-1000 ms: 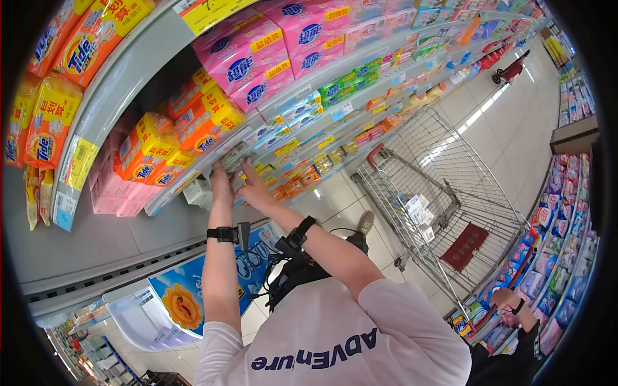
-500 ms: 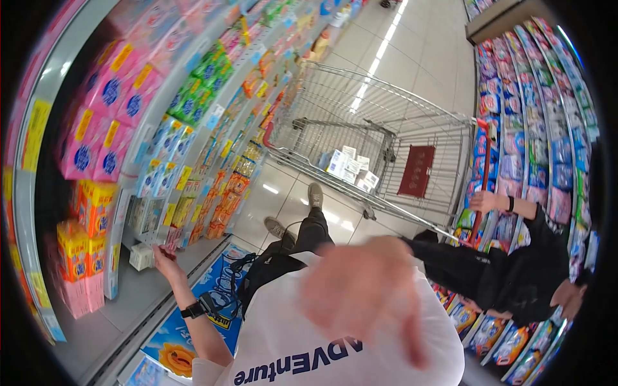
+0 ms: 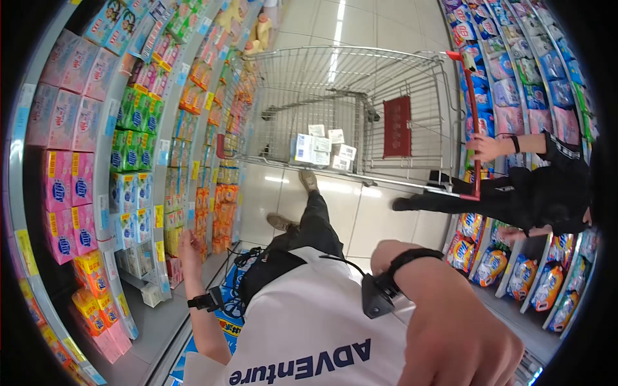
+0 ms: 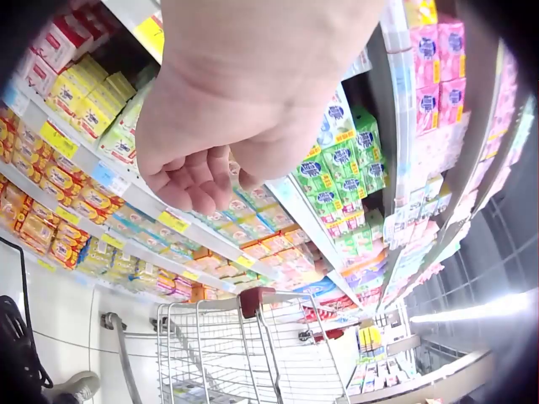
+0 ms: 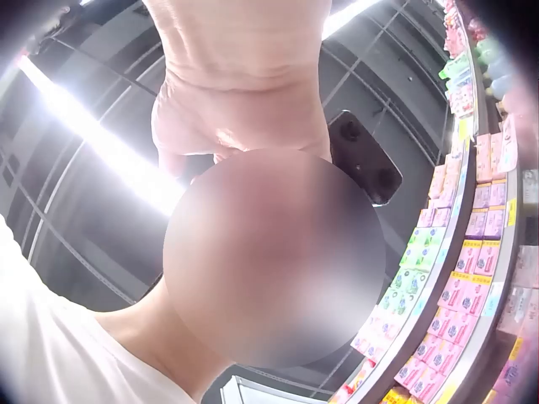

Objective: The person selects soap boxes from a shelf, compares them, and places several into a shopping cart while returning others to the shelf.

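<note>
My left hand (image 3: 189, 249) hangs beside the soap shelves at the left, holding nothing. In the left wrist view its fingers (image 4: 195, 178) are loosely curled in front of the packed shelves. Close to the head camera, at the lower right, my right hand (image 3: 460, 347) is raised with its back showing. The right wrist view has that hand (image 5: 244, 109) up by the blurred head area, its fingertips mostly hidden. Several small white boxes (image 3: 322, 148) lie together in the wire shopping cart (image 3: 398, 122).
Shelves of soap packs (image 3: 71, 193) line the left side, orange Tide packs (image 3: 93, 273) low among them. Across the aisle another person's hand (image 3: 486, 148) holds the cart's red handle (image 3: 475, 122). Bagged detergents (image 3: 492, 264) fill the right shelves. A white box (image 3: 152, 294) sits low at left.
Both hands have left the shelf where they were together. My right hand has risen toward the head, while the left has lowered beside the shelves. The view has turned toward the cart.
</note>
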{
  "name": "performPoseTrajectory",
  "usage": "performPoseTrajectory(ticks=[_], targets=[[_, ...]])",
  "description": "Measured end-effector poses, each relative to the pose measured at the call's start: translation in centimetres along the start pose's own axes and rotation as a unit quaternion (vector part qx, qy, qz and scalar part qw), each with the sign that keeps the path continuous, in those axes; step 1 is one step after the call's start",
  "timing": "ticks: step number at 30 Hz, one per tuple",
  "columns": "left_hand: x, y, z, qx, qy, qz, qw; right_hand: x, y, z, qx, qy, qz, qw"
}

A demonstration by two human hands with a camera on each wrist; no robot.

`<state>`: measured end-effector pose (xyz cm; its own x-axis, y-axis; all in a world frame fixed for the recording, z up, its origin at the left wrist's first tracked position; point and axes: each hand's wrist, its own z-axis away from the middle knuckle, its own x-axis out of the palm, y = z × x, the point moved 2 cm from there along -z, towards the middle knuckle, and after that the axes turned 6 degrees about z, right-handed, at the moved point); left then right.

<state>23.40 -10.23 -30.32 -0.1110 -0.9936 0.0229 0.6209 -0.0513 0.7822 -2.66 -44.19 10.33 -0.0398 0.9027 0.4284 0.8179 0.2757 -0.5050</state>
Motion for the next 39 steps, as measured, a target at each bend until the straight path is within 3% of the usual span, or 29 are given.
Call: performPoseTrajectory(ticks=[3, 4, 7, 11, 14, 16, 19, 20, 21, 22, 23, 24, 25, 26, 28, 29, 30, 31, 32, 33, 34, 35, 36, 37, 38, 39], targets=[[1.3, 0.5, 0.4, -0.004, -0.024, -0.050, 0.998, -1.9, -0.1, 0.3, -0.073, -0.087, 0.012, 0.994], [1.7, 0.2, 0.5, -0.005, -0.016, -0.050, 0.999, -2.1, -0.4, 0.2, -0.072, -0.082, 0.010, 0.994], [2.1, -0.9, -0.4, -0.003, -0.022, -0.039, 0.999, -3.1, -0.8, -0.9, 0.062, 0.023, -0.016, 0.998], [2.1, -2.3, 0.2, -0.022, -0.017, -0.023, 0.999, -4.6, 0.4, -0.6, 0.004, -0.004, -0.045, 0.999], [2.1, -3.0, 0.4, -0.044, -0.021, -0.038, 0.998, -6.1, 0.4, -0.3, -0.054, -0.087, -0.053, 0.993], [2.3, -3.4, 0.5, -0.042, -0.015, -0.043, 0.998, -8.1, 0.3, -1.6, 0.001, -0.248, -0.103, 0.963], [3.2, -4.2, 0.4, -0.044, -0.013, -0.047, 0.998, -13.7, 2.6, 1.7, 0.079, -0.233, -0.073, 0.967], [3.2, -4.5, 0.7, -0.052, -0.005, -0.051, 0.997, -17.8, 4.8, 2.0, 0.237, -0.298, -0.102, 0.919], [3.5, -4.7, 0.7, -0.056, -0.002, -0.048, 0.997, -21.8, 6.6, 3.2, 0.335, -0.235, 0.068, 0.910], [3.8, -4.7, 0.8, -0.057, 0.005, -0.054, 0.997, -26.1, 8.8, 5.1, 0.418, -0.164, 0.235, 0.862], [4.2, -4.8, 1.4, -0.059, 0.014, -0.062, 0.996, -31.1, 12.6, 8.4, 0.515, -0.069, 0.272, 0.810], [5.0, -4.4, 2.1, -0.064, 0.024, -0.070, 0.995, -34.9, 15.7, 12.5, 0.621, 0.159, 0.291, 0.710], [5.3, -4.6, 2.4, -0.066, 0.031, -0.066, 0.995, -39.7, 18.2, 17.2, 0.657, 0.164, 0.424, 0.601], [5.3, -4.8, 2.7, -0.070, 0.030, -0.069, 0.995, -44.0, 20.5, 22.4, 0.731, 0.115, 0.457, 0.494], [5.9, -5.1, 3.6, -0.075, 0.039, -0.068, 0.994, -49.0, 24.0, 32.0, 0.761, 0.033, 0.475, 0.440], [6.2, -5.0, 4.3, -0.077, 0.047, -0.081, 0.993, -49.4, 25.3, 34.1, 0.789, -0.078, 0.494, 0.358], [6.4, -5.1, 4.9, -0.080, 0.055, -0.095, 0.991, -48.3, 25.3, 34.2, 0.816, -0.134, 0.461, 0.321], [6.5, -5.5, 5.4, -0.082, 0.065, -0.091, 0.990, -47.4, 25.4, 35.7, 0.833, -0.110, 0.436, 0.323], [6.5, -5.9, 5.8, -0.091, 0.072, -0.111, 0.987, -49.9, 28.0, 44.3, 0.856, -0.005, 0.418, 0.305], [6.1, -6.3, 6.4, -0.096, 0.086, -0.128, 0.983, -47.7, 27.0, 41.6, 0.879, 0.079, 0.312, 0.353], [5.8, -6.9, 7.1, -0.088, 0.118, -0.113, 0.983, -47.8, 27.9, 41.5, 0.884, -0.041, 0.293, 0.362], [5.9, -7.5, 7.6, -0.087, 0.106, -0.100, 0.986, -49.0, 28.9, 45.7, 0.848, -0.092, 0.391, 0.347], [5.9, -7.9, 8.1, -0.083, 0.098, -0.087, 0.988, -50.0, 29.5, 46.1, 0.889, -0.048, 0.315, 0.328], [5.9, -8.2, 8.7, -0.103, 0.109, -0.094, 0.984, -52.6, 30.4, 50.9, 0.859, -0.107, 0.324, 0.382], [6.0, -8.5, 9.0, -0.126, 0.116, -0.100, 0.980, -51.9, 30.1, 49.5, 0.871, -0.028, 0.339, 0.355], [6.1, -8.9, 9.3, -0.124, 0.115, -0.095, 0.981, -52.7, 29.1, 49.1, 0.870, -0.149, 0.275, 0.382]])
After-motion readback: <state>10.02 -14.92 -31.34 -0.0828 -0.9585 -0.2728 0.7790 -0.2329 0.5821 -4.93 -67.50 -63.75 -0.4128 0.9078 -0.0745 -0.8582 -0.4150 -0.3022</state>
